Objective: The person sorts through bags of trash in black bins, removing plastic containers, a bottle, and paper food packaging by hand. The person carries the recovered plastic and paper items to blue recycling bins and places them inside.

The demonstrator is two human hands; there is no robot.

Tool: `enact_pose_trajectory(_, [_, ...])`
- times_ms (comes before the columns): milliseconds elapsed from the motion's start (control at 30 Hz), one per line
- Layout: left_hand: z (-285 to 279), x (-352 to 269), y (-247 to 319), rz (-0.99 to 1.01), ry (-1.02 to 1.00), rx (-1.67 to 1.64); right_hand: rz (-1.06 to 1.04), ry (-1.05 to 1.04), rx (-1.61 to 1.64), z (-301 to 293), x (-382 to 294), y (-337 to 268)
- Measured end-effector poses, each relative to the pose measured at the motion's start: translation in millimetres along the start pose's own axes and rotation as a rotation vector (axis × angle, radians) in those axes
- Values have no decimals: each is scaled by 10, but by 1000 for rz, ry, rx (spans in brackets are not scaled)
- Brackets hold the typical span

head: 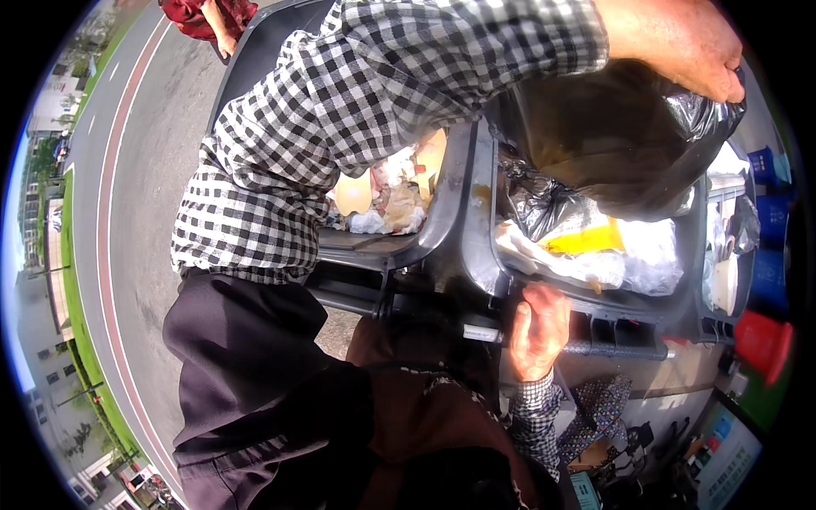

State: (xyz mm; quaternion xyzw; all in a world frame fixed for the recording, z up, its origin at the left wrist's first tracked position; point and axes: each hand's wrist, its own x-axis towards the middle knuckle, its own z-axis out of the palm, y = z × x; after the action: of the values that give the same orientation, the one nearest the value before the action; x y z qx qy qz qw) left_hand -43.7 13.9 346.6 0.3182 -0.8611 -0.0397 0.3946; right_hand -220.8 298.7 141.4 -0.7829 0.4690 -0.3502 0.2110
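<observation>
My left hand (676,48), at the end of a black-and-white checked sleeve, pinches the edge of a black plastic rubbish bag (593,140). That bag is motion-blurred and hangs over the middle dark wheeled bin (481,223). Below it in the bin lie white plastic bags (650,255), a yellow-and-white wrapper (583,241) and crumpled black plastic (535,197). My right hand (539,328) is curled at this bin's near rim, above the handle bar. Its fingertips are blurred, so a grip on the rim cannot be made out.
Another dark bin (414,252) to the left holds mixed waste. White items fill a third bin (743,299) to the right, beside blue containers (768,220) and a red container (762,344). A person's red sleeve (204,19) shows top left, near the road (89,210). A patterned bag (602,401) sits lower right.
</observation>
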Motion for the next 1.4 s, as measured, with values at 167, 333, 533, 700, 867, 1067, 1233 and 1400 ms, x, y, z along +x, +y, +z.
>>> enact_pose_trajectory(167, [772,-838,97,72,-434,206,-44,-4,187,-58,71,-2])
enact_pose_trajectory(333, [1273,-1193,154,44,-141,368,9,-16,384,-134,103,82])
enact_pose_trajectory(533, [1272,-1264,305,20,-28,356,-57,168,197,-821,572,408])
enact_pose_trajectory(700, [1080,-1376,453,72,82,331,-341,296,-328,-1306,1429,545])
enact_pose_trajectory(867, [1121,-1445,586,126,3,205,-294,169,-373,-1239,1810,873])
enact_pose_trajectory(1067, [1102,-1525,383,0,-216,262,-251,81,-363,-1123,1973,1071])
enact_pose_trajectory(1233, [992,-1574,433,-48,-219,259,-277,92,-353,-1074,2005,1116])
enact_pose_trajectory(1400, [802,-1489,483,-386,-177,23,-263,75,-353,-1033,1949,1086])
